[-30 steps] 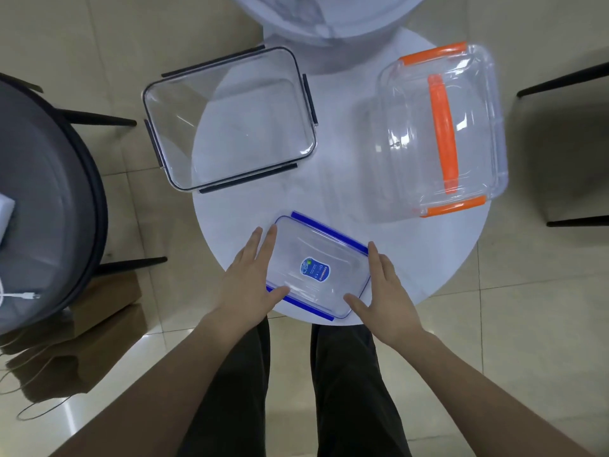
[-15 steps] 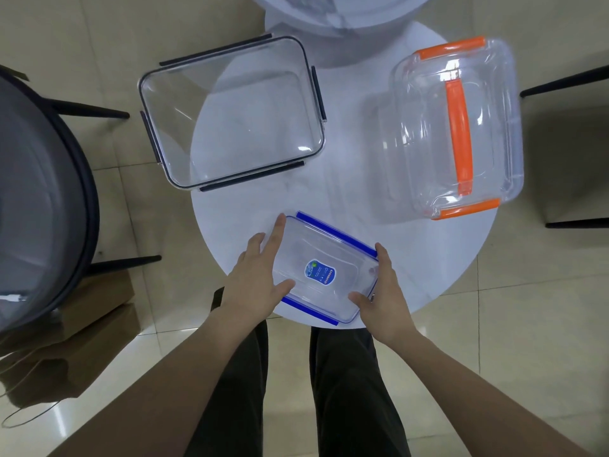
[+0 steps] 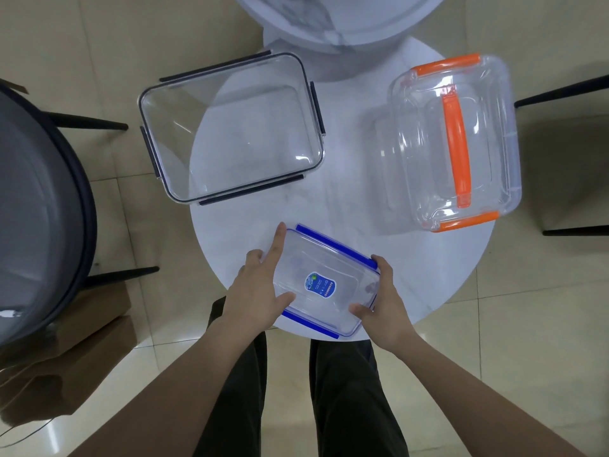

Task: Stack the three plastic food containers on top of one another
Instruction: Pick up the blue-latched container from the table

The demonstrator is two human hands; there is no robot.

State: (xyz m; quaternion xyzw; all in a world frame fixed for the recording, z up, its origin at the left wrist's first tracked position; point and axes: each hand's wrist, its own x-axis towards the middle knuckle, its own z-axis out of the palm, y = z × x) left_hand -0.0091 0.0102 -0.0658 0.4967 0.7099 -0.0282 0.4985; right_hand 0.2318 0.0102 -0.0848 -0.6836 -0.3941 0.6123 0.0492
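Observation:
A small clear container with blue clips (image 3: pixel 324 280) and a blue label lies at the near edge of the round white table (image 3: pixel 346 209). My left hand (image 3: pixel 260 288) grips its left side, thumb on the lid. My right hand (image 3: pixel 384 301) grips its right side, thumb on the lid. A large clear container with black clips (image 3: pixel 230 127) sits at the table's far left, overhanging the edge. A clear container with an orange handle and orange clips (image 3: pixel 454 143) sits at the far right.
A grey chair with a dark rim (image 3: pixel 39 209) stands to the left, a brown paper bag (image 3: pixel 82 351) on the floor beside it. Black chair legs (image 3: pixel 560 90) show at the right. A white marbled round surface (image 3: pixel 329 21) lies beyond the table.
Both hands have closed in on the blue-clipped container, thumbs now on its lid. The container has shifted slightly to the right.

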